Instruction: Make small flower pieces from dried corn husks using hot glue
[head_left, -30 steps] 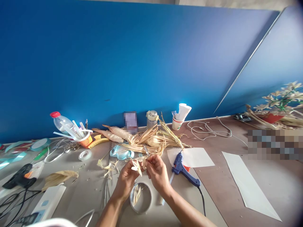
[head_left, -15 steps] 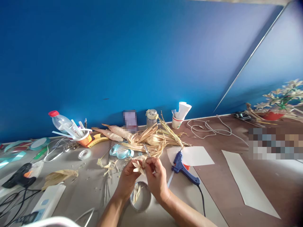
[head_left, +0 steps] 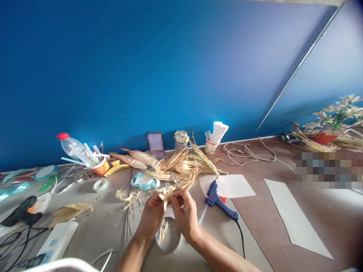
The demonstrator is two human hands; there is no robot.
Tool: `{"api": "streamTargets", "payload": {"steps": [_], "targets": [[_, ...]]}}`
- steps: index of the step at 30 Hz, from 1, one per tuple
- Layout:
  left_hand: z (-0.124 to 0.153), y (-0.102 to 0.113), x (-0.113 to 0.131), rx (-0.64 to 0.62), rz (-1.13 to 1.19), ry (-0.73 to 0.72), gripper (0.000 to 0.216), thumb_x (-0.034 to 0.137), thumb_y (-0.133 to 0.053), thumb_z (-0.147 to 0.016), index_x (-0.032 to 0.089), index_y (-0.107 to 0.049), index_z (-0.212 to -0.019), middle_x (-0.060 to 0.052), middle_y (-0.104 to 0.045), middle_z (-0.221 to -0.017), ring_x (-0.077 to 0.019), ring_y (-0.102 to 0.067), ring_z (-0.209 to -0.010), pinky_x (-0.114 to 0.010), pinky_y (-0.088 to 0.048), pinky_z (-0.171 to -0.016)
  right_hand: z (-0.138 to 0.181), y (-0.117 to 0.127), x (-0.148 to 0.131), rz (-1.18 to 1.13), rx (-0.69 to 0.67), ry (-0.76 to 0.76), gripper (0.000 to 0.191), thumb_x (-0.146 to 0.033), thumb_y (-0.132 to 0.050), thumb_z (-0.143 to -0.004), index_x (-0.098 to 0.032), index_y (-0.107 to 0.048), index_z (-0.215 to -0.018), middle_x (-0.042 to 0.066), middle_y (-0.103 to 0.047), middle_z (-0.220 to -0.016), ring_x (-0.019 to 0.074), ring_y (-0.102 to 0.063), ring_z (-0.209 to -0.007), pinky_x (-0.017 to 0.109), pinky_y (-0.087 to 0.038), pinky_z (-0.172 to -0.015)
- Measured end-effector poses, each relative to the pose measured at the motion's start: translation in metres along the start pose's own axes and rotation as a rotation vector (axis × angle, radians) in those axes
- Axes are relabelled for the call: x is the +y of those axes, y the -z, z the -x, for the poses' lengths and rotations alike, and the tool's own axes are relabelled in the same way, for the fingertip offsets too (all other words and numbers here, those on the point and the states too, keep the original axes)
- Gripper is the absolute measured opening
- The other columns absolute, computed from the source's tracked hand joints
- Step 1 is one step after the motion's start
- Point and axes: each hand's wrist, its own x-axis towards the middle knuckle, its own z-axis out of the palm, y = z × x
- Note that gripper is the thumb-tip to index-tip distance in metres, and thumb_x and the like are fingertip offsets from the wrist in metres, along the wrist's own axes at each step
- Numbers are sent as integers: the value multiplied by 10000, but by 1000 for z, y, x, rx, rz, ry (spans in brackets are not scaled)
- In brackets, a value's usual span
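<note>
My left hand (head_left: 151, 217) and my right hand (head_left: 185, 215) meet above a round metal tin (head_left: 170, 241) that holds a few pale husk petals. Both hands pinch a small flower made of corn husk petals (head_left: 165, 196), fingers closed round it. A pile of dried corn husks (head_left: 181, 168) lies just beyond the hands. A blue hot glue gun (head_left: 219, 200) rests on the table to the right of my right hand, its nozzle over a white paper sheet (head_left: 229, 186).
A plastic bottle (head_left: 69, 145), an orange cup of strips (head_left: 99, 164), a tape roll (head_left: 100, 185), a black glue gun (head_left: 21, 211) and a power strip (head_left: 56, 241) lie left. A paper cup (head_left: 212, 145), white cable (head_left: 249, 153), long paper sheet (head_left: 295, 219) and husk flower pot (head_left: 331, 128) lie right.
Both hands have drawn closer together on the husk flower and shifted slightly toward me, over the tin. The view dipped a little.
</note>
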Motion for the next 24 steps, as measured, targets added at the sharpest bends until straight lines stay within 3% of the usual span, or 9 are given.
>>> {"api": "streamTargets", "payload": {"steps": [5, 9, 17, 24], "targets": [[-3, 9, -2, 43, 106, 8, 142, 145, -755, -625, 199, -681, -731, 0, -691, -768, -143, -615, -795, -257, -453, -805, -3, 1, -6, -254, -71, -214, 84, -266, -527, -834, -190, -492, -824, -9, -542, -691, 117, -515, -617, 232, -416, -574], [-4, 15, -2, 59, 129, 13, 162, 163, -771, -615, 193, -686, -750, -14, -699, -784, -158, -627, -798, -299, -456, -840, -10, 3, -8, -320, -100, -337, 171, -330, -540, -809, -165, -537, -764, -35, -479, -609, 72, -382, -483, 210, -335, -473], [-6, 13, 1, 78, 167, 5, 163, 151, -785, -587, 213, -686, -701, -13, -697, -769, -182, -630, -804, -349, -462, -879, -29, 24, 0, -257, -20, -418, 75, -199, -485, -735, -169, -551, -717, -83, -374, -431, 66, -300, -407, 193, -236, -412], [-5, 9, 4, 99, 150, 17, 147, 144, -778, -599, 184, -673, -695, 5, -670, -710, -106, -607, -713, -214, -474, -745, -24, 14, -9, -166, -301, -415, 229, -365, -577, -761, -149, -561, -688, -33, -495, -536, 77, -384, -452, 209, -302, -444]]}}
